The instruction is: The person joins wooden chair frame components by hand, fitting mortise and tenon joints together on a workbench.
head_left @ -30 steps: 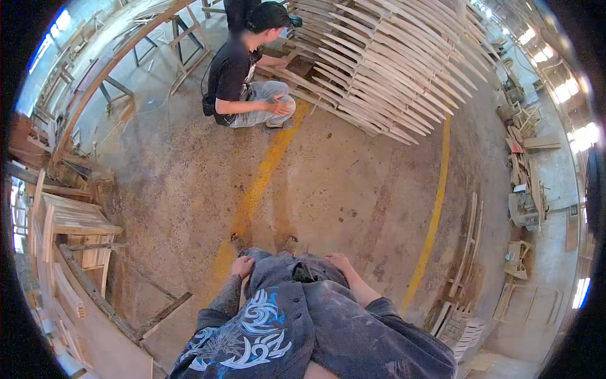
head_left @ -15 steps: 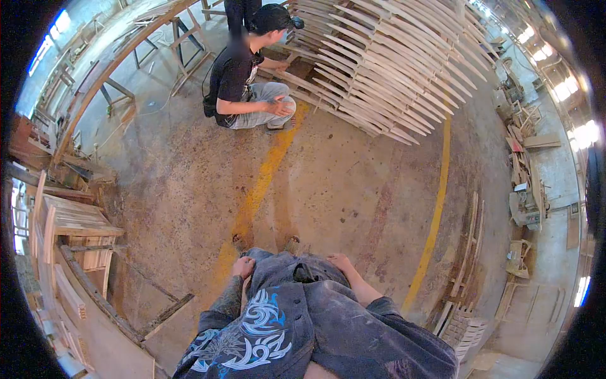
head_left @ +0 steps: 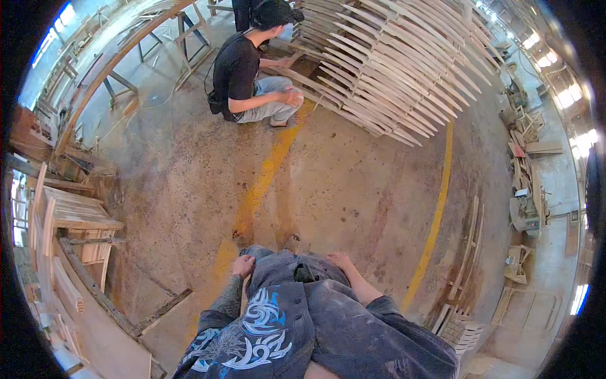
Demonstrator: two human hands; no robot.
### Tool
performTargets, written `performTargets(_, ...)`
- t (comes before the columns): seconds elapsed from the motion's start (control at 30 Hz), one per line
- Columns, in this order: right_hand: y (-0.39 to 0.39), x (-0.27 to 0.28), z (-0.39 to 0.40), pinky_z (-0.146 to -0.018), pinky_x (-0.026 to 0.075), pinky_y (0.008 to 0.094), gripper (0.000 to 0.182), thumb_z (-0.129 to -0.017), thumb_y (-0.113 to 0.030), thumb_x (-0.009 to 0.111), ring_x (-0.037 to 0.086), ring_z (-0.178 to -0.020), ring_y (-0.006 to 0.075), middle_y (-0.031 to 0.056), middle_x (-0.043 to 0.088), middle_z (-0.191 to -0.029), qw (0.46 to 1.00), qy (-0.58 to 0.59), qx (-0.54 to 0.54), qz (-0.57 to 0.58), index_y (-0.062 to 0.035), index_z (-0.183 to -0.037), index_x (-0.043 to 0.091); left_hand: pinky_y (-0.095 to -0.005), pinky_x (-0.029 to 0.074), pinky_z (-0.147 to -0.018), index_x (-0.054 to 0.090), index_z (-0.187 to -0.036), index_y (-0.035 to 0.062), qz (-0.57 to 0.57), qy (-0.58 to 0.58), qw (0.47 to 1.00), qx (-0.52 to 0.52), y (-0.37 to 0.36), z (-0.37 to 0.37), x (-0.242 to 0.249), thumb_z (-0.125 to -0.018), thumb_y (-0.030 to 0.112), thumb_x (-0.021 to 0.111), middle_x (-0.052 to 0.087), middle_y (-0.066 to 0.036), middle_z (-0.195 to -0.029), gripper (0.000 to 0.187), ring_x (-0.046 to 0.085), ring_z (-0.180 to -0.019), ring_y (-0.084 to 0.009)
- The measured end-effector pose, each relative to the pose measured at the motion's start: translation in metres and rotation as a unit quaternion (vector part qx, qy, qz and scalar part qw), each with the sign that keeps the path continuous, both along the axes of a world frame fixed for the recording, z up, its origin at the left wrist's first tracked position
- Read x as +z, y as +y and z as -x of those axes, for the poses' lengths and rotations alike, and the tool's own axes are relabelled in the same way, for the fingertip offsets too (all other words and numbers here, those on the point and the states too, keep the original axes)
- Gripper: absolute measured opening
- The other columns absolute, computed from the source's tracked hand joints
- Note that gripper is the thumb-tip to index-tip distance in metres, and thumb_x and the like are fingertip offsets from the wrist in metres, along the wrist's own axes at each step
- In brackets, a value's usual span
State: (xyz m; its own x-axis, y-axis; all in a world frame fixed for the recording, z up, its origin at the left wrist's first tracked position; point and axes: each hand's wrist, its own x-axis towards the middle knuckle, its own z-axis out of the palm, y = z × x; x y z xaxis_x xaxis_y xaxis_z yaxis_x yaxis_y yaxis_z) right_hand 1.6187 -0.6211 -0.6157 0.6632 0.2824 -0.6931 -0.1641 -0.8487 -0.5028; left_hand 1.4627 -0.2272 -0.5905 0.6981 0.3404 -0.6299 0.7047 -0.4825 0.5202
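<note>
Where the lap is seen: the left hand and the right hand are rested on the grey trousers, one toward each knee.
Grip: both hands are released, with no object seen in either; the left fingers are partly hidden.
Floor ahead: bare concrete is crossed by yellow lines, and long wooden strips are laid to the right.
Left side: a slatted wooden panel is stood near a wooden frame.
Crouched co-worker: beyond the concrete, a person in a black shirt is turned toward the slats; one hand is held at the knee, the other reached toward the woodwork.
Pointed wooden slats: these are set ahead and to the right, well apart from the resting hands, in close rows across supporting bars.
Progress: the rows are judged largely laid out; whether any slat is left to be placed or fastened cannot be told.
Far back: trestles and a second person's dark legs are seen.
</note>
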Motion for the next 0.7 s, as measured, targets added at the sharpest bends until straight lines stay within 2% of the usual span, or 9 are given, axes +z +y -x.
performTargets(0.17, 0.013, 0.042, -0.011, -0.088, 0.05, 0.0378, 0.045, -0.082, -0.047, 0.065, 0.065, -0.1, 0.0273, 0.0141, 0.068, -0.109, 0.999, 0.02, 0.024, 0.024, -0.0117, -0.11, 0.069, -0.0414, 0.048, -0.09, 0.069, -0.106, 0.0085, 0.006, 0.038, 0.999, -0.005, -0.002, -0.005, 0.006, -0.085, 0.043, 0.056, 0.067, -0.017, -0.107, 0.043, 0.062, -0.103, -0.0342)
performTargets(0.27, 0.012, 0.035, -0.012, -0.089, 0.049, 0.0387, 0.046, -0.083, -0.047, 0.062, 0.064, -0.102, 0.0288, 0.0148, 0.067, -0.109, 0.997, 0.016, 0.056, 0.048, -0.0112, -0.111, 0.068, -0.0412, 0.047, -0.09, 0.069, -0.107, 0.009, -0.008, 0.029, 0.999, 0.026, -0.004, -0.007, 0.011, -0.085, 0.043, 0.056, 0.066, -0.017, -0.108, 0.043, 0.062, -0.104, -0.0337)
performTargets(0.3, 0.002, 0.011, -0.009, -0.09, 0.049, 0.0391, 0.045, -0.083, -0.046, 0.06, 0.063, -0.103, 0.0297, 0.0153, 0.067, -0.109, 0.997, -0.01, 0.069, 0.029, -0.0108, -0.11, 0.068, -0.0413, 0.047, -0.091, 0.069, -0.107, 0.0092, 0.007, 0.036, 0.999, 0.02, -0.001, -0.004, -0.005, -0.084, 0.044, 0.056, 0.066, -0.017, -0.109, 0.043, 0.062, -0.104, -0.0336)
performTargets(0.37, -0.001, 0.0, -0.007, -0.09, 0.048, 0.0395, 0.045, -0.084, -0.046, 0.058, 0.063, -0.104, 0.0307, 0.0158, 0.066, -0.11, 0.996, -0.036, 0.08, 0.008, -0.0103, -0.11, 0.067, -0.0414, 0.047, -0.091, 0.069, -0.107, 0.0093, 0.02, 0.043, 0.999, 0.012, 0.002, -0.002, -0.012, -0.084, 0.044, 0.057, 0.066, -0.017, -0.109, 0.044, 0.061, -0.105, -0.0335)
performTargets(0.47, 0.004, 0.018, -0.01, -0.091, 0.047, 0.0393, 0.043, -0.085, -0.043, 0.055, 0.061, -0.105, 0.0322, 0.0162, 0.066, -0.11, 0.998, -0.004, 0.062, 0.022, -0.0095, -0.11, 0.067, -0.0415, 0.047, -0.091, 0.069, -0.108, 0.0091, 0.001, 0.058, 0.998, -0.009, 0.004, -0.003, -0.015, -0.084, 0.045, 0.057, 0.066, -0.017, -0.11, 0.044, 0.061, -0.106, -0.033)
performTargets(0.57, -0.005, 0.012, -0.008, -0.092, 0.047, 0.0389, 0.042, -0.085, -0.04, 0.054, 0.061, -0.106, 0.032, 0.0159, 0.066, -0.11, 0.998, 0.011, 0.06, 0.003, -0.0092, -0.11, 0.067, -0.0421, 0.046, -0.093, 0.069, -0.109, 0.0103, -0.012, 0.029, 0.999, -0.019, 0.006, 0.0, -0.021, -0.083, 0.045, 0.057, 0.066, -0.017, -0.11, 0.045, 0.061, -0.107, -0.0331)
performTargets(0.63, -0.017, -0.016, -0.001, -0.091, 0.048, 0.0387, 0.04, -0.085, -0.039, 0.054, 0.061, -0.105, 0.0319, 0.0155, 0.066, -0.109, 0.991, -0.074, 0.109, 0.001, -0.0088, -0.107, 0.068, -0.0416, 0.051, -0.085, 0.068, -0.11, 0.0107, 0.008, 0.062, 0.998, 0.013, 0.004, -0.004, -0.005, -0.084, 0.046, 0.056, 0.067, -0.016, -0.109, 0.045, 0.064, -0.099, -0.0326)
performTargets(0.67, -0.022, -0.02, 0.002, -0.091, 0.048, 0.0387, 0.04, -0.085, -0.039, 0.054, 0.061, -0.105, 0.0319, 0.0155, 0.066, -0.109, 0.992, -0.074, 0.106, -0.001, -0.0088, -0.107, 0.068, -0.0416, 0.051, -0.085, 0.068, -0.11, 0.0107, 0.006, 0.062, 0.998, 0.01, 0.003, -0.006, 0.003, -0.084, 0.046, 0.056, 0.067, -0.016, -0.109, 0.045, 0.064, -0.099, -0.0326)
performTargets(0.7, -0.023, -0.013, 0.004, -0.09, 0.048, 0.0387, 0.039, -0.085, -0.039, 0.053, 0.061, -0.105, 0.0316, 0.0155, 0.066, -0.108, 0.99, -0.09, 0.104, -0.037, -0.0089, -0.105, 0.068, -0.0412, 0.052, -0.078, 0.068, -0.112, 0.0123, 0.031, 0.096, 0.995, 0.022, 0.002, -0.009, 0.012, -0.084, 0.049, 0.055, 0.068, -0.016, -0.104, 0.047, 0.066, -0.091, -0.0313)
